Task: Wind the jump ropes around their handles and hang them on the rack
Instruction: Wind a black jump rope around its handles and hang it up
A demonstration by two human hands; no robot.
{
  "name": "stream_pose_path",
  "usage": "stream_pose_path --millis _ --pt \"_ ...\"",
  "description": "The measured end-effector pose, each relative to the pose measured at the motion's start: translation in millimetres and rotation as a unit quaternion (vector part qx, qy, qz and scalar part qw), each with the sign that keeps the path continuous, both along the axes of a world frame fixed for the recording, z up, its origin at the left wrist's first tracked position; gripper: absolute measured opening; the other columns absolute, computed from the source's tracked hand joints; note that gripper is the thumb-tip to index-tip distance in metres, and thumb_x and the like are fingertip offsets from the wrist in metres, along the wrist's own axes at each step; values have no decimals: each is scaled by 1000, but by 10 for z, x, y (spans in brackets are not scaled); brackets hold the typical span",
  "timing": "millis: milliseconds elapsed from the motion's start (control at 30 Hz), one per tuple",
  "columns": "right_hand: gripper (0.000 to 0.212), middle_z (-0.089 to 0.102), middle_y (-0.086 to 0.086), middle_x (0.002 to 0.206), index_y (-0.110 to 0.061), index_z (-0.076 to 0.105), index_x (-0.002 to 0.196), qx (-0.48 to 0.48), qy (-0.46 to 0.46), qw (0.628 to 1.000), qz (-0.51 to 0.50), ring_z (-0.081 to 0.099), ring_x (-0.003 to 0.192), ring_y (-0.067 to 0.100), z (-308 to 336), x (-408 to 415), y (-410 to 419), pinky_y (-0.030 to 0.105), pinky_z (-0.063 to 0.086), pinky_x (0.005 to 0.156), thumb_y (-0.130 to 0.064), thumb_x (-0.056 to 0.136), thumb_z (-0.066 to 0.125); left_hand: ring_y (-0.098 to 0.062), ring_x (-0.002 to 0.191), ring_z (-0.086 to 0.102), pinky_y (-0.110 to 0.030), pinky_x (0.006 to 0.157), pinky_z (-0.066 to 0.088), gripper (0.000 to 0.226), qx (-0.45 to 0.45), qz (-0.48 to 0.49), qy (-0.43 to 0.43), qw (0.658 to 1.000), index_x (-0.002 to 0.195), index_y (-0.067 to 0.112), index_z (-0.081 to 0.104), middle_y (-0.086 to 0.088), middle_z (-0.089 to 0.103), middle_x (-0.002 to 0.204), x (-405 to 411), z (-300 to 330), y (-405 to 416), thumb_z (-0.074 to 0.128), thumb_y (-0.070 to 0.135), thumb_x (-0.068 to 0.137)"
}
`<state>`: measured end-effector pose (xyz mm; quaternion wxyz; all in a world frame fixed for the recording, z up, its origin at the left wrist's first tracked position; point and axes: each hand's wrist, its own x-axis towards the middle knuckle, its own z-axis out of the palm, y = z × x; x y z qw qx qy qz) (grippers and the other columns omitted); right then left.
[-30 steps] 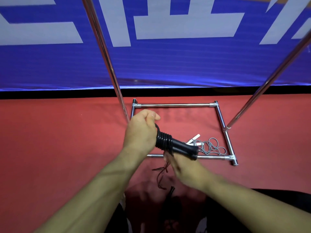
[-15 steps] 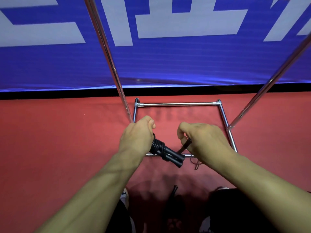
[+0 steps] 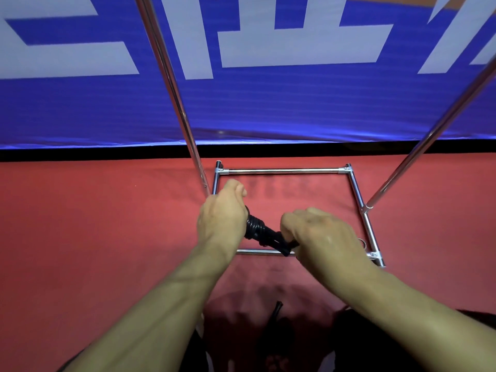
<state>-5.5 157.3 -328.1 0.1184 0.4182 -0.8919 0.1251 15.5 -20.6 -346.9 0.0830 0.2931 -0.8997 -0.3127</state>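
brightness: evenly lit, fairly bright, colours strongly saturated
light source: seems overhead; the lamp itself is out of frame
shadows: a soft dark shadow on the red floor [image 3: 80, 237] below the arms; faint blotchy shadows inside the rack base [image 3: 284, 171]
glare: thin bright streaks along the chrome poles [image 3: 171, 84]; a pale sheen along the lower edge of the blue banner [image 3: 268, 108]
blur: right hand [image 3: 322, 234] smeared by motion; left hand [image 3: 221, 213] sharper
distortion: wide-angle; the poles splay outward and the banner's lower edge bows
focus: bottom edge dark and soft
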Motion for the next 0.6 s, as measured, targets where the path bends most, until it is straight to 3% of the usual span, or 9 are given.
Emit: stream_pose_path --millis 100,200,233,300,333,400,433,500,600 --pt "30 64 -11 71 -30 63 84 -64 -67 996 16 61 58 16 -187 135 -5 23 44 46 -16 61 75 -35 84 58 -33 70 37 23 32 71 51 996 94 27 60 -6 68 85 -30 -27 -94 38 23 99" --pt "24 63 -18 81 -28 68 105 -184 -259 948 1 59 65 1 -294 253 -41 14 47 65 -20 82 69 -34 86 60 -35 74 43 24 86 148 94 981 89 25 60 -4 66 85 -52 15 -189 39 19 100" --pt "18 62 -17 80 -25 66 103 -238 -364 900 -20 60 63 3 -307 294 -75 14 47 65 -15 89 66 -33 86 61 -37 76 47 25 104 166 107 975 87 24 61 -2 65 84 -68 17 -212 39 19 100" --pt "14 61 -3 78 -15 55 93 -349 -561 747 -66 63 57 15 -313 341 -163 22 49 55 -3 93 62 -33 85 63 -40 80 52 27 136 186 130 964 84 23 62 0 65 82 -96 34 -215 39 18 99" --pt "18 60 6 77 -12 47 90 -386 -618 679 -92 63 55 19 -320 345 -203 24 49 51 0 93 60 -33 85 63 -42 80 53 28 148 188 141 961 82 23 62 1 65 82 -108 35 -205 39 18 98" --pt "21 59 11 75 -12 39 90 -417 -673 598 -124 58 54 19 -330 312 -259 24 45 48 2 97 52 -32 83 63 -44 82 54 29 166 184 150 957 79 24 62 2 64 81 -130 39 -172 40 17 97" --pt "18 58 8 73 -13 40 93 -421 -682 585 -124 54 53 17 -348 285 -271 23 42 48 1 98 49 -30 82 62 -44 82 54 30 174 181 147 957 78 24 61 2 63 80 -135 29 -157 40 17 98" --pt "9 52 2 70 -19 53 101 -419 -668 601 -130 43 54 13 -415 215 -288 25 36 53 -13 95 53 -26 75 59 -44 80 55 31 206 180 150 950 76 24 60 3 61 77 -134 23 -132 40 16 98" --pt "32 51 -20 70 -35 69 99 -382 -598 694 -120 44 65 3 -401 153 -281 27 36 72 -52 84 46 -19 58 51 -29 47 49 32 271 198 154 929 78 24 59 -1 57 78 -129 56 -108 38 17 102"
